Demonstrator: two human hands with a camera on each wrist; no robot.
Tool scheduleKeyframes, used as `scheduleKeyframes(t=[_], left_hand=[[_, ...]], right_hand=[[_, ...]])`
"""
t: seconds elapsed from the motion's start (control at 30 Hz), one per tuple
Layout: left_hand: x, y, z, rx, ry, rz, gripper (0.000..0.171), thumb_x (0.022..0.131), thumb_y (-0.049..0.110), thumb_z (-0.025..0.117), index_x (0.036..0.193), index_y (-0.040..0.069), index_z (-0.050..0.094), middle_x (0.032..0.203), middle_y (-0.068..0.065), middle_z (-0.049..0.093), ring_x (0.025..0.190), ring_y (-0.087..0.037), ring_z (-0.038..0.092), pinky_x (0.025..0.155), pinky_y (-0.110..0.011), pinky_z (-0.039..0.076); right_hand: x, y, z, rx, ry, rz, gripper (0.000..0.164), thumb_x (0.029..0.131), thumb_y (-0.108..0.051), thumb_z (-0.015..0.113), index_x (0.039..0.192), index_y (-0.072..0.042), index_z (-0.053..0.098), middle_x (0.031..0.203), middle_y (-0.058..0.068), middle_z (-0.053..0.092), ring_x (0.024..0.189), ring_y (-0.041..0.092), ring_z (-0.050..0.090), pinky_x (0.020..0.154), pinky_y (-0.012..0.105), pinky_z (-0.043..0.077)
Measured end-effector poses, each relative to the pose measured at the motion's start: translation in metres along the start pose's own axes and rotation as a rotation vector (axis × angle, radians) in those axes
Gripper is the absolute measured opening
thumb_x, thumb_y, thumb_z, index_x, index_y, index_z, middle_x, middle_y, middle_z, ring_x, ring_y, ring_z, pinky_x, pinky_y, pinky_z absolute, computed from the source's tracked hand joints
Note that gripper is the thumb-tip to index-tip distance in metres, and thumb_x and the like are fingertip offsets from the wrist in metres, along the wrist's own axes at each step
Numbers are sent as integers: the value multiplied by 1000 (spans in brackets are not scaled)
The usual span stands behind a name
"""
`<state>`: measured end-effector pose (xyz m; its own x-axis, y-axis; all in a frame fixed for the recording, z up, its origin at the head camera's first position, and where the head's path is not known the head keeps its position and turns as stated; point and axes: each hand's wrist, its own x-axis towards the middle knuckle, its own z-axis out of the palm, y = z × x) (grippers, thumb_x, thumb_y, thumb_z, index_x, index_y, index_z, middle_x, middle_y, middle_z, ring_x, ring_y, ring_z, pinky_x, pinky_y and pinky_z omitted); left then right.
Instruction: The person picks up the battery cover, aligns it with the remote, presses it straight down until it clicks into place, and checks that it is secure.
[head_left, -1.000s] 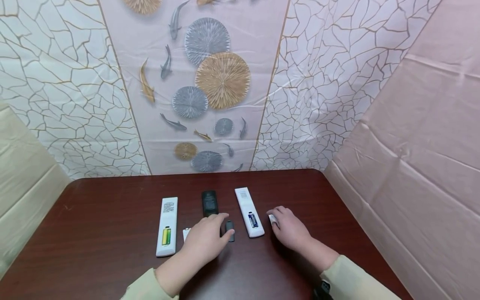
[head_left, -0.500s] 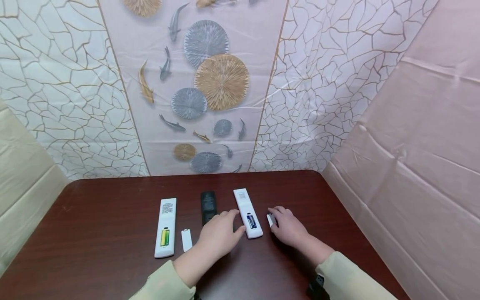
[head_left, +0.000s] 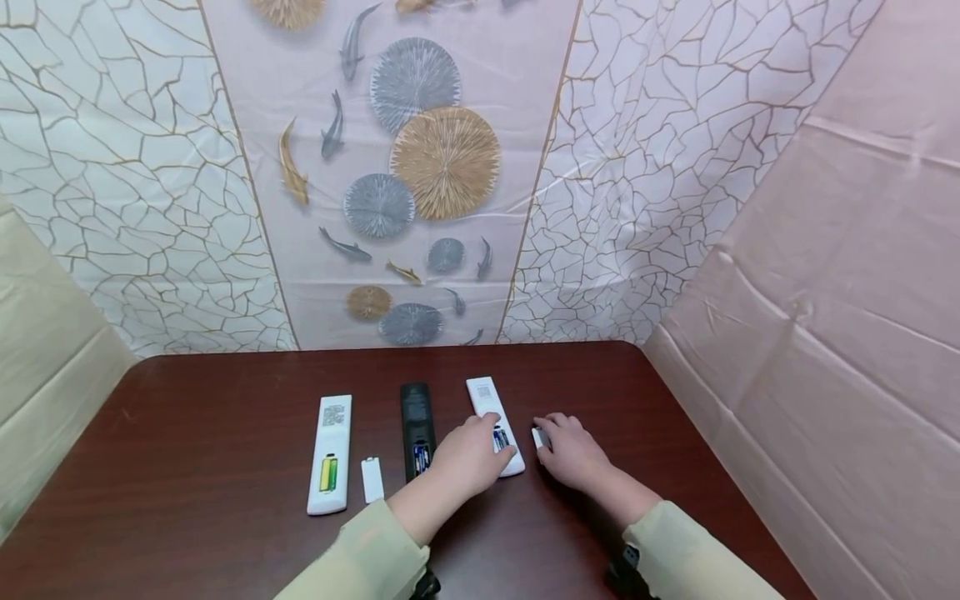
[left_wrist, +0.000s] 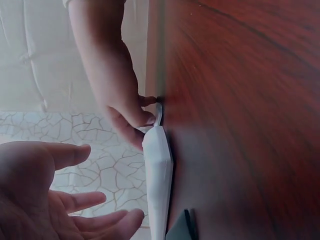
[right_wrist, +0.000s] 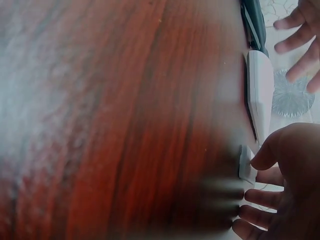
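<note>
White remote [head_left: 483,398] holds batteries [head_left: 501,437], left hand [head_left: 467,458] spread empty above, right hand [head_left: 573,452] pinching cover [right_wrist: 246,164].

Left to right on the table [head_left: 225,454]: left remote [head_left: 332,437], left cover [head_left: 372,481], middle remote [head_left: 416,419], right remote [head_left: 485,402], right cover [head_left: 537,437]. In all three remotes, toward the near ends, batteries [head_left: 328,472]. Left hand [head_left: 467,457] above the near half of the right remote; right hand [head_left: 573,452] on the right cover, just beyond that remote's right side. Behind the table, a cloth [head_left: 442,283].
</note>
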<state>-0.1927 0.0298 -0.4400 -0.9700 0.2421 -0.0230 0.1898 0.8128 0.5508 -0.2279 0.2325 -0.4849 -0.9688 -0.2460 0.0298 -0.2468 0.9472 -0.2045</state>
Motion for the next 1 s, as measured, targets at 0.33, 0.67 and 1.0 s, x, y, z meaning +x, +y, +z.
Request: scheduleKeyframes(t=[0.33, 0.67, 1.0], left_hand=[[21, 13, 16, 28, -17, -55, 66, 92, 46, 67, 139, 2, 52, 137, -23, 51, 100, -35, 64, 76, -46, 55], [37, 16, 22, 84, -35, -124, 65, 92, 43, 68, 141, 3, 50, 149, -27, 40, 98, -38, 64, 70, -46, 55], [47, 10, 26, 76, -18, -193, 70, 92, 44, 69, 144, 3, 45, 149, -31, 36, 114, -42, 56, 81, -49, 55]], right_hand=[[-2, 1, -2, 9, -11, 8, 44, 96, -21, 58, 137, -5, 58, 136, 15, 54, 123, 36, 47, 98, 55, 43], [-1, -1, -2, 10, -8, 8, 43, 95, -19, 57, 135, -5, 59, 133, 15, 55, 121, 35, 48, 96, 54, 44], [-1, -1, -2, 17, -3, -11, 43, 94, -19, 59, 135, -5, 59, 134, 15, 55, 122, 35, 48, 97, 53, 44]])
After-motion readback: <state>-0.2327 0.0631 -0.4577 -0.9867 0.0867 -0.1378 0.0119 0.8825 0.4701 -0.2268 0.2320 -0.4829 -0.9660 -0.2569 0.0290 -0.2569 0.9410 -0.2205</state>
